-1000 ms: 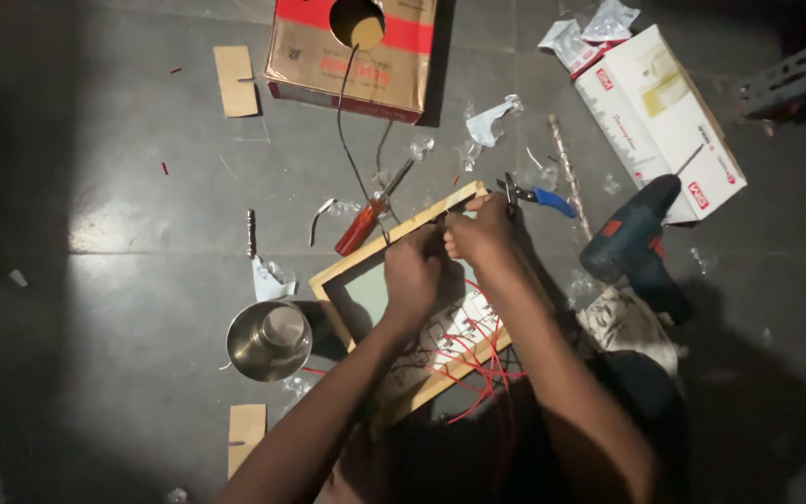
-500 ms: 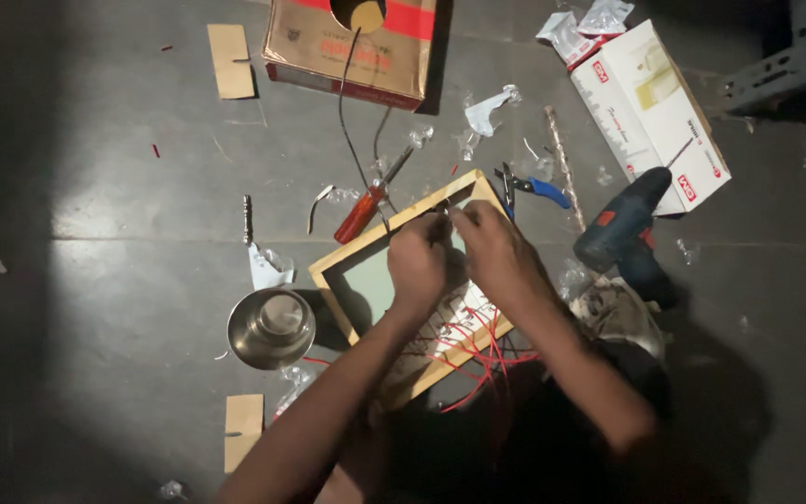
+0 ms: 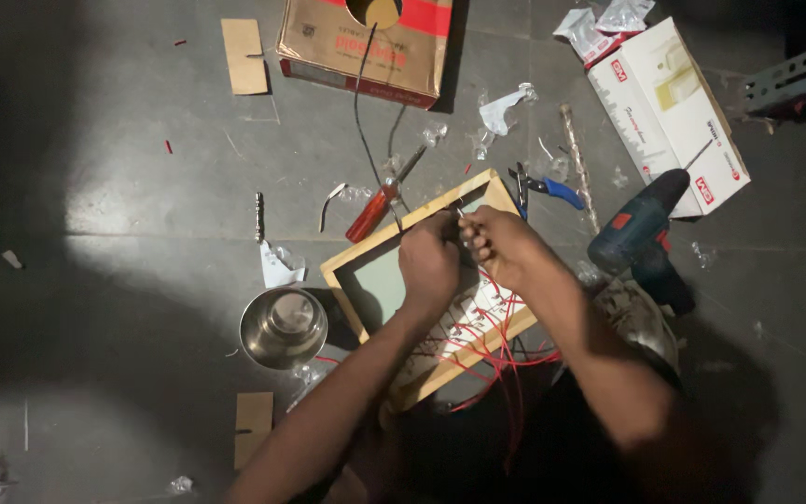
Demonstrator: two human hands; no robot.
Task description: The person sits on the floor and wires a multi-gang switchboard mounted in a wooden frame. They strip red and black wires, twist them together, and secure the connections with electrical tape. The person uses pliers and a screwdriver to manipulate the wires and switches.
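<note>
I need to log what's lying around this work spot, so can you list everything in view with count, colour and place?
wooden frame: one, light wood, floor centre, under both hands
red wires: a bundle, red, on the frame's near end
metal bowl: one, silver, left of the frame
screwdriver: one, red handle, beyond the frame
pliers: one, blue handles, right of the frame's far corner
drill: one, dark blue, right of the frame
cardboard box: one, brown and red, top centre, dark cable running out
white box: one, white, top right
cardboard scraps: two, tan, top left and bottom left
left hand: on the frame's far end
right hand: beside the left hand, pinching something too small to tell
</note>
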